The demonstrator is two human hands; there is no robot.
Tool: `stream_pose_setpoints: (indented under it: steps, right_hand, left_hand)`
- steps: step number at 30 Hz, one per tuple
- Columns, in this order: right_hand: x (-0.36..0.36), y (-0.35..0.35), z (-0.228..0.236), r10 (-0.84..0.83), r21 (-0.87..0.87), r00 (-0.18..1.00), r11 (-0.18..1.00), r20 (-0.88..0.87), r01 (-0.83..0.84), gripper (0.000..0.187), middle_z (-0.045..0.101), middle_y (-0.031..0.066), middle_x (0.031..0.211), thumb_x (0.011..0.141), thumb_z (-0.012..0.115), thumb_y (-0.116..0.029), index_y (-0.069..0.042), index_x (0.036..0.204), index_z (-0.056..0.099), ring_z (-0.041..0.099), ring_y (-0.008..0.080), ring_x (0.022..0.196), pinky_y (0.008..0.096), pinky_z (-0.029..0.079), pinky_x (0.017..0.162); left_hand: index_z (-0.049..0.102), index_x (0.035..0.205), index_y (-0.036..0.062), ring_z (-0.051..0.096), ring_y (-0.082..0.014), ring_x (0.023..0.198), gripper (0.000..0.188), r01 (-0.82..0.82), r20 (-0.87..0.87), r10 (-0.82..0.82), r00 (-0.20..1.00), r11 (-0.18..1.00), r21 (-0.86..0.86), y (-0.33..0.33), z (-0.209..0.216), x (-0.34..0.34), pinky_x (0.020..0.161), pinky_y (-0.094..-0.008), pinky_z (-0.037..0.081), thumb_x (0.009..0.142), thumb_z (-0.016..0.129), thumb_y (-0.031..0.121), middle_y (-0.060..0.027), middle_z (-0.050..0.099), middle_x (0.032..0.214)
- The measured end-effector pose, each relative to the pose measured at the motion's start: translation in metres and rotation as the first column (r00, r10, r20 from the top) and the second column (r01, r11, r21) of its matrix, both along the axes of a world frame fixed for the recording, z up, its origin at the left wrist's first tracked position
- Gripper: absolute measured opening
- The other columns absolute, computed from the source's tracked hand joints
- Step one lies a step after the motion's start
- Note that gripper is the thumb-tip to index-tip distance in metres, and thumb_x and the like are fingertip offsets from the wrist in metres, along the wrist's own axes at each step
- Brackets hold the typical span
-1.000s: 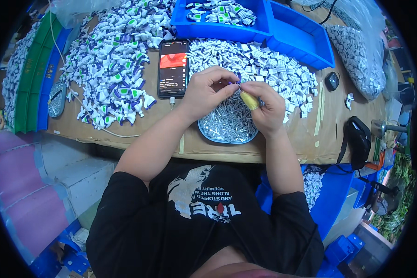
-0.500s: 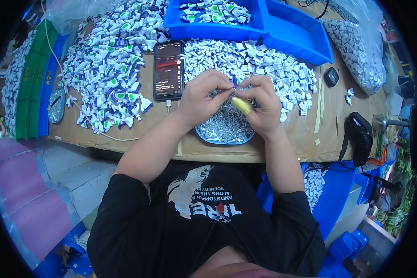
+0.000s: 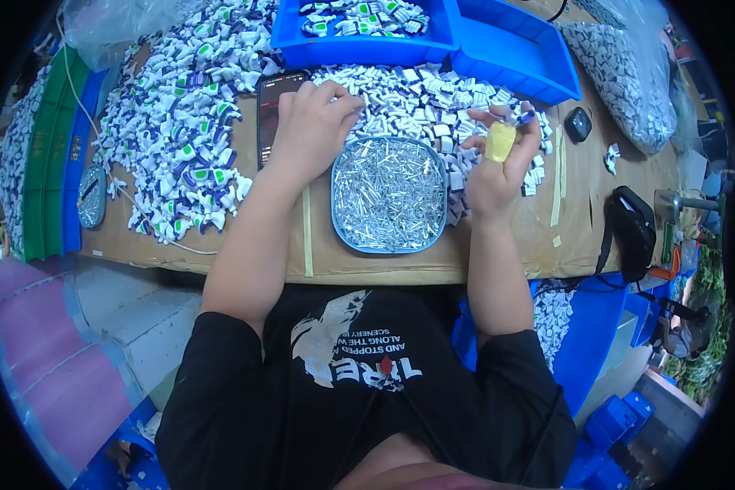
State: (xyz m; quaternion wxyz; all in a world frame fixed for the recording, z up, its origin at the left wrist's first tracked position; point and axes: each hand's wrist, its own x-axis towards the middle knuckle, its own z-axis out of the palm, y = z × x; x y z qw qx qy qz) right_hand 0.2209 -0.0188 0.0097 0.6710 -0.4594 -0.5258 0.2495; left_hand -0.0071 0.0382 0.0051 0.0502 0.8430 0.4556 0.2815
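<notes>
Small-part sorting at a cardboard-covered bench.
Left hand (image 3: 310, 122), fingers spread, is reaching into the heap of small white plastic pieces (image 3: 416, 90); right hand (image 3: 498, 159) is pinching 1 tiny, light, probably slippery piece (image 3: 516, 117) by its edges above the heap.

Left hand (image 3: 312, 126): palm down, fingers curled forward, fingertips pressed down, back of hand toward camera. Left forearm runs up from lower centre, elbow bent, bare below short black sleeve. Right hand (image 3: 498, 159): raised, wrist roughly straight, fingers pinched together near top, yellow cot on one finger. Whether pinch holds anything: cannot tell, too small. Right forearm near vertical, elbow tucked close to torso. Hands well apart, left reaching further forward than right.
</notes>
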Motion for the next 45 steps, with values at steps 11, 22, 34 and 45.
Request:
stream_pose_setpoints:
  steps: [11,22,34,45]
  right_hand:
    - [0.004,0.002,-0.011,-0.021,-0.3,0.896,0.939,0.443,0.17,0.06,0.057,0.0183,0.114,0.085,0.044,0.006,0.0,0.14,0.022,0.062,0.0204,0.095,0.026,0.052,0.066]
    - [-0.014,0.007,0.001,0.139,-0.333,0.719,0.933,0.681,0.135,0.065,0.048,0.0263,0.119,0.074,0.053,0.01,0.004,0.135,0.03,0.057,0.0413,0.101,0.0449,0.048,0.083]
    - [-0.009,0.01,-0.008,0.132,-0.327,0.727,0.936,0.674,0.133,0.057,0.056,0.0235,0.114,0.082,0.045,0.009,0.004,0.137,0.03,0.061,0.0317,0.097,0.0379,0.047,0.085]
    - [-0.006,0.016,-0.005,0.253,-0.454,0.818,0.891,0.517,0.012,0.055,0.064,0.0156,0.105,0.088,0.039,0.005,-0.002,0.14,0.023,0.063,0.0226,0.095,0.0292,0.051,0.073]
  left_hand:
    - [0.068,0.089,0.0154,0.054,-0.0188,0.09,0.016,0.087,-0.08,-0.085,0.993,0.996,0.027,0.009,-0.007,0.008,0.077,-0.0364,0.035,0.077,0.072,0.024,0.0028,0.06,0.09]
    - [0.069,0.087,0.0156,0.055,-0.0198,0.092,0.016,-0.085,-0.108,0.09,0.99,0.995,0.053,0.003,-0.004,0.021,0.077,-0.0376,0.036,0.076,0.072,0.027,0.001,0.06,0.089]
    - [0.069,0.082,0.0134,0.056,-0.0199,0.087,0.01,-0.04,-0.054,0.041,0.998,0.999,0.023,0.002,-0.009,0.027,0.075,-0.0377,0.039,0.077,0.069,0.022,0.0001,0.06,0.084]
    - [0.059,0.084,0.0009,0.06,-0.0105,0.068,0.011,0.297,0.627,-0.066,0.776,0.915,-0.272,-0.029,0.012,0.026,0.063,-0.0243,0.049,0.073,0.063,0.001,-0.0061,0.064,0.08]
